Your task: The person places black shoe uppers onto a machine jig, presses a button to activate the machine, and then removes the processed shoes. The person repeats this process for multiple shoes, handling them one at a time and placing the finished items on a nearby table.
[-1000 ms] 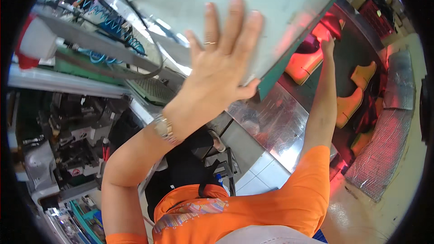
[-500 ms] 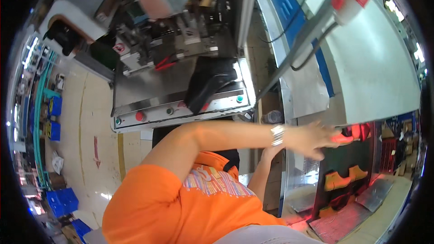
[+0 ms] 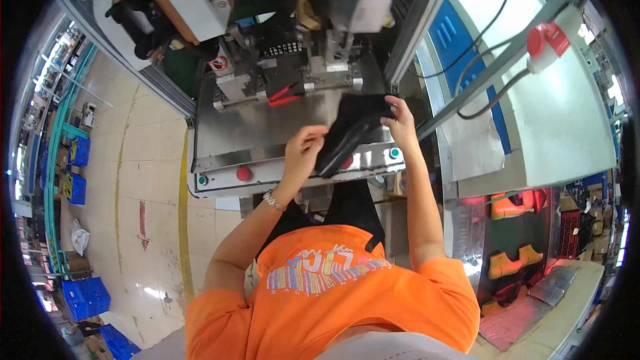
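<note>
A black leather ankle boot [image 3: 351,128] is in front of me, over the front edge of a metal machine table [image 3: 267,135], its toe slanting down to the left. My right hand [image 3: 401,123] pinches the boot's upper right edge between thumb and fingers. On the other side, my left hand [image 3: 304,152] has loosely bent fingers, their tips close beside the boot's left edge. Whether they touch it, I cannot tell. Red-handled pliers [image 3: 285,96] lie on the table behind the boot, near metal clamp fixtures [image 3: 331,73].
The machine's front panel has a red button [image 3: 244,173] and green buttons [image 3: 395,153]. A slanting metal post [image 3: 480,87] stands at the right. Beyond it, several boots [image 3: 505,265] sit under red light in a pale cabinet [image 3: 567,113]. Blue crates [image 3: 87,297] stand at the left.
My left hand has come back from the red-lit boots at the right to the black boot. My right hand has risen and taken hold of that boot's upper edge. The view has shifted.
</note>
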A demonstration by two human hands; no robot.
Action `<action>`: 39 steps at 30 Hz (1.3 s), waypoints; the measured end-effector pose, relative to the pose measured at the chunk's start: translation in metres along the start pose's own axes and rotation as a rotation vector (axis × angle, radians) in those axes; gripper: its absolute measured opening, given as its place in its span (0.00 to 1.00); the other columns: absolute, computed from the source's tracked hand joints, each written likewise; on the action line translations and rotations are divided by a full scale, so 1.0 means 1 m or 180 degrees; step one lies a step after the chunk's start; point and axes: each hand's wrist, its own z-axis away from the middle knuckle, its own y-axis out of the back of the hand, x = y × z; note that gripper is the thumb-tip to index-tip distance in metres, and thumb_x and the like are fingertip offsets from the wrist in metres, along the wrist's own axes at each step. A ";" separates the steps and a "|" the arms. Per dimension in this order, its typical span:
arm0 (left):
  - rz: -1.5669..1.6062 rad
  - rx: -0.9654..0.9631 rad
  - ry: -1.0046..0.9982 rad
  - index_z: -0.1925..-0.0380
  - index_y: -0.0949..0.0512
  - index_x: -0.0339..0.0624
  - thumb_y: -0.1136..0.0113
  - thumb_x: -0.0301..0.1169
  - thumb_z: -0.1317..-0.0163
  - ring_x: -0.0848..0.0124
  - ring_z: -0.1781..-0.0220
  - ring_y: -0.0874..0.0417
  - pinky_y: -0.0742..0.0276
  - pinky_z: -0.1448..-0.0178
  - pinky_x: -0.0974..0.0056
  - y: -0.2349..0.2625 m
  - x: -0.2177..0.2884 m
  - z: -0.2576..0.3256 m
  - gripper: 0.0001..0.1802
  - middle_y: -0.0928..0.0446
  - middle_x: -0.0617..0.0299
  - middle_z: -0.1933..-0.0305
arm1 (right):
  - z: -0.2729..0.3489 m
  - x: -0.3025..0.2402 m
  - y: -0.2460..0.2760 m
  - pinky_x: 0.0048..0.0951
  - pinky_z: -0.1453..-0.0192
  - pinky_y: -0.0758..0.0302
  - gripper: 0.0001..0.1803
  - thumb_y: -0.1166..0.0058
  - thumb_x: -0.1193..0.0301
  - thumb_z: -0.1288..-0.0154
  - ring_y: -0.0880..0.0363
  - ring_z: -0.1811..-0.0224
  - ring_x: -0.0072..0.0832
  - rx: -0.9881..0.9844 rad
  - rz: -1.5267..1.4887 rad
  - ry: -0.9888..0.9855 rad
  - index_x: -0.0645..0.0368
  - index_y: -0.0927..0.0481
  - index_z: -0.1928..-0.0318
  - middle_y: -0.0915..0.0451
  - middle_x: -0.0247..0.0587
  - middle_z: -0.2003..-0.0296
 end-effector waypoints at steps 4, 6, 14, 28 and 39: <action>0.0004 -0.0027 0.0772 0.51 0.31 0.39 0.57 0.45 0.37 0.70 0.41 0.35 0.40 0.40 0.62 0.024 0.012 -0.009 0.23 0.32 0.56 0.46 | 0.061 -0.115 0.010 0.25 0.59 0.31 0.24 0.49 0.88 0.57 0.28 0.64 0.28 0.0006 0.0809 0.1119 0.61 0.29 0.55 0.27 0.41 0.67; 0.0452 -0.0559 0.1104 0.47 0.35 0.37 0.66 0.56 0.38 0.68 0.38 0.40 0.46 0.36 0.57 0.023 0.024 -0.018 0.34 0.37 0.56 0.41 | 0.086 -0.150 0.022 0.27 0.57 0.30 0.22 0.50 0.89 0.57 0.26 0.63 0.32 -0.0060 0.1025 0.1408 0.61 0.28 0.57 0.25 0.43 0.65; 0.3014 -0.1764 0.1971 0.57 0.29 0.36 0.55 0.47 0.37 0.68 0.54 0.23 0.30 0.45 0.62 0.020 0.079 -0.036 0.23 0.25 0.58 0.55 | 0.138 -0.192 0.050 0.33 0.61 0.32 0.23 0.50 0.88 0.64 0.28 0.66 0.35 -0.0661 0.1819 0.2580 0.58 0.25 0.62 0.25 0.38 0.69; 0.0050 -0.3365 0.0781 0.73 0.25 0.39 0.44 0.40 0.44 0.86 0.71 0.34 0.38 0.66 0.78 0.029 0.206 -0.039 0.14 0.30 0.75 0.74 | 0.031 -0.193 0.013 0.25 0.52 0.34 0.31 0.51 0.50 0.42 0.29 0.58 0.25 -0.2795 -0.0271 0.1572 0.67 0.31 0.50 0.25 0.41 0.60; -0.0593 -0.1523 -0.1278 0.57 0.30 0.41 0.44 0.28 0.44 0.84 0.68 0.38 0.37 0.66 0.76 0.050 0.241 -0.104 0.14 0.38 0.74 0.70 | -0.033 -0.250 0.044 0.12 0.69 0.35 0.05 0.48 0.67 0.41 0.31 0.72 0.11 -0.0916 -0.1558 0.0979 0.53 0.26 0.68 0.27 0.24 0.73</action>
